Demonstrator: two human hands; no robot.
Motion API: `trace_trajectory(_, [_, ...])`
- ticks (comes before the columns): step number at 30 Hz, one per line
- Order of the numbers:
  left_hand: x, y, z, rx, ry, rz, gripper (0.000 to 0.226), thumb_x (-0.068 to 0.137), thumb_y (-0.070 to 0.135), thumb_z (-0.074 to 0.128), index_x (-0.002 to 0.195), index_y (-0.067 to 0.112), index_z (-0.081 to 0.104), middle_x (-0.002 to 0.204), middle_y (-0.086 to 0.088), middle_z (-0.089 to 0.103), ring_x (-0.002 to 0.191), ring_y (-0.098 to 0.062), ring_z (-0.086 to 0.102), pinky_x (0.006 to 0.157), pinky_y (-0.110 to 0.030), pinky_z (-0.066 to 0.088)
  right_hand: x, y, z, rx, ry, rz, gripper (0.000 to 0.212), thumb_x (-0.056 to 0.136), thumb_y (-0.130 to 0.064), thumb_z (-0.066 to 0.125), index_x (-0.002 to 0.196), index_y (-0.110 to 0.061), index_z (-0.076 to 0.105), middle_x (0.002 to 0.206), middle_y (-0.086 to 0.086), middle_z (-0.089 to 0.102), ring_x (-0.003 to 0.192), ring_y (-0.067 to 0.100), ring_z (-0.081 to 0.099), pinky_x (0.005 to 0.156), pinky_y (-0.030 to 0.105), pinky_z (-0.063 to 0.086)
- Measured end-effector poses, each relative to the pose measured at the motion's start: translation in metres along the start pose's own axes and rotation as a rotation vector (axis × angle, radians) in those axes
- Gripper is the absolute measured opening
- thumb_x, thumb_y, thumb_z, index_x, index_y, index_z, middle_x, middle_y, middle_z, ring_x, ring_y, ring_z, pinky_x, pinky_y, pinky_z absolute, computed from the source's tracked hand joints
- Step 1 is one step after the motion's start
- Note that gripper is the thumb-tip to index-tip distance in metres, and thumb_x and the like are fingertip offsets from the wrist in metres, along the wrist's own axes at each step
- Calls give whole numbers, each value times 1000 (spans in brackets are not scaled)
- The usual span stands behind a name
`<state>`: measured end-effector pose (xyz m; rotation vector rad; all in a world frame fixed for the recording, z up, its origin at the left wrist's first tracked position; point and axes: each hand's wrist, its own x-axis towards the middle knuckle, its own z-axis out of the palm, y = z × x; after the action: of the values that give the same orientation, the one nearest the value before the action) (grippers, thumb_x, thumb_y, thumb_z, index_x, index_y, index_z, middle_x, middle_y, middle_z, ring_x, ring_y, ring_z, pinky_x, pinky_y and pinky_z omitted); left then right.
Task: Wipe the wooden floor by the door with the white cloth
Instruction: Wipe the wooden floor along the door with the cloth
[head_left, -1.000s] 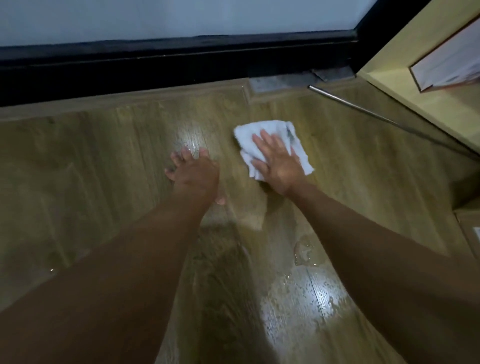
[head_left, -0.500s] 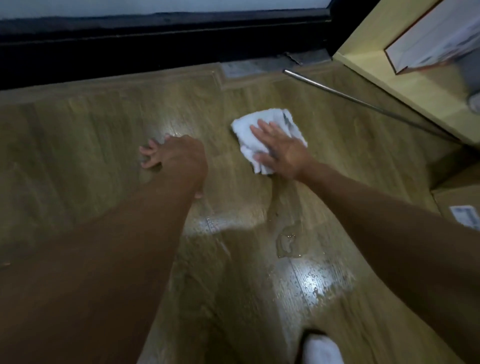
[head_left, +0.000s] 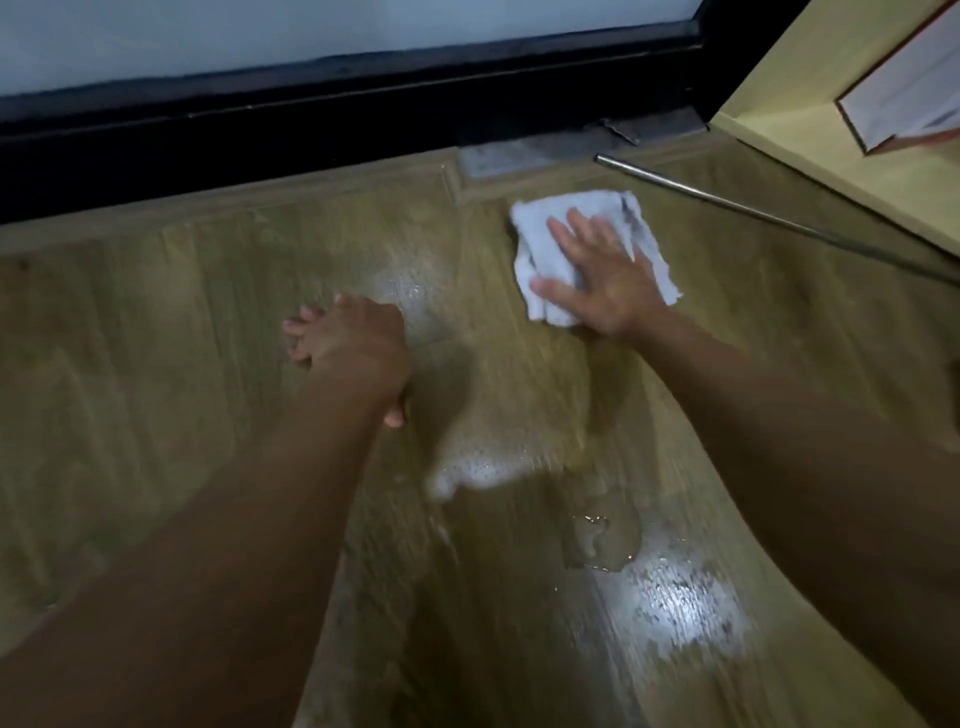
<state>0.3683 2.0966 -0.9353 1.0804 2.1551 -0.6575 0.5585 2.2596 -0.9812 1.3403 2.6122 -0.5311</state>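
A crumpled white cloth (head_left: 540, 234) lies on the wooden floor (head_left: 182, 322) close to the black door frame (head_left: 311, 130). My right hand (head_left: 597, 275) presses flat on the cloth, fingers spread, pointing toward the door. My left hand (head_left: 353, 348) rests palm down on the bare floor to the left of the cloth, fingers apart, holding nothing. A small puddle (head_left: 597, 540) and wet shiny patches sit on the boards between my forearms.
A thin metal rod (head_left: 753, 213) lies slanted on the floor right of the cloth. A pale yellow cabinet (head_left: 841, 161) stands at the upper right with a white, red-edged board (head_left: 904, 98) on it. A grey threshold plate (head_left: 519, 153) sits by the door.
My right hand has pushed the cloth farther toward the door and to the right. My left hand stays planted on the floor. The view has shifted slightly.
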Motion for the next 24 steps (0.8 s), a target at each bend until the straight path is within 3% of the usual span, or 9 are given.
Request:
trace_trajectory(3, [7,7,-2,-19,-45,-59,125,48,23,94,147,4,21,157,-20,4,137,-57,12,104,-67,28,44,-27,-1,24,-7,159,71,94,-61,30,151,-34,-2,160,-8,-11,147,20,-13,114,56,-6])
trace_trajectory(5, [15,10,-7,-116,-60,-106,124,43,36,93,145,6,30,154,-24,19,135,-55,20,103,-67,28,40,-37,4,1,17,99,65,97,-57,26,152,-33,-1,161,-8,-10,147,20,-12,115,54,-6])
trace_trajectory(8, [20,21,-14,-235,131,104,115,39,59,86,135,12,45,139,-17,47,126,-41,45,100,-52,41,-9,-5,7,-23,41,-223,61,97,-58,30,151,-38,12,160,-13,4,148,12,-2,116,47,-2])
trace_trajectory(10, [12,45,-12,-309,240,297,103,46,54,87,130,15,45,132,-15,52,121,-35,50,96,-39,43,-27,35,-2,8,32,-251,62,95,-59,35,150,-39,16,160,-13,8,147,10,1,115,46,2])
trace_trajectory(12, [1,75,-6,-251,177,361,117,49,50,88,144,20,26,150,-20,29,137,-42,29,107,-57,30,-20,66,-11,31,33,-91,63,95,-60,35,150,-38,14,160,-11,6,148,12,0,116,50,3])
trace_trajectory(15, [-3,97,-3,-131,99,245,140,49,43,91,150,27,-5,155,-24,-13,139,-54,-6,102,-76,14,17,65,-11,-25,82,106,63,98,-55,26,152,-30,5,161,-6,0,148,20,-3,115,57,4])
trace_trajectory(17, [-2,99,-7,-140,88,218,146,45,40,93,150,25,-7,155,-24,-15,138,-56,-6,101,-76,15,27,42,-12,-61,80,126,61,101,-49,21,153,-24,2,161,-2,-1,148,26,-4,114,58,4])
trace_trajectory(21, [6,110,-11,-93,59,183,151,46,40,93,150,17,-14,153,-28,-16,137,-58,-4,104,-71,19,-19,44,-5,-39,85,-120,58,101,-50,27,152,-29,12,161,-7,6,148,18,2,115,51,9])
trace_trajectory(24, [18,120,-9,-52,22,179,156,39,66,83,149,10,-12,154,-29,-11,137,-58,-6,104,-72,16,-46,75,2,20,141,77,63,96,-59,31,151,-36,11,161,-11,5,148,14,-1,115,49,4])
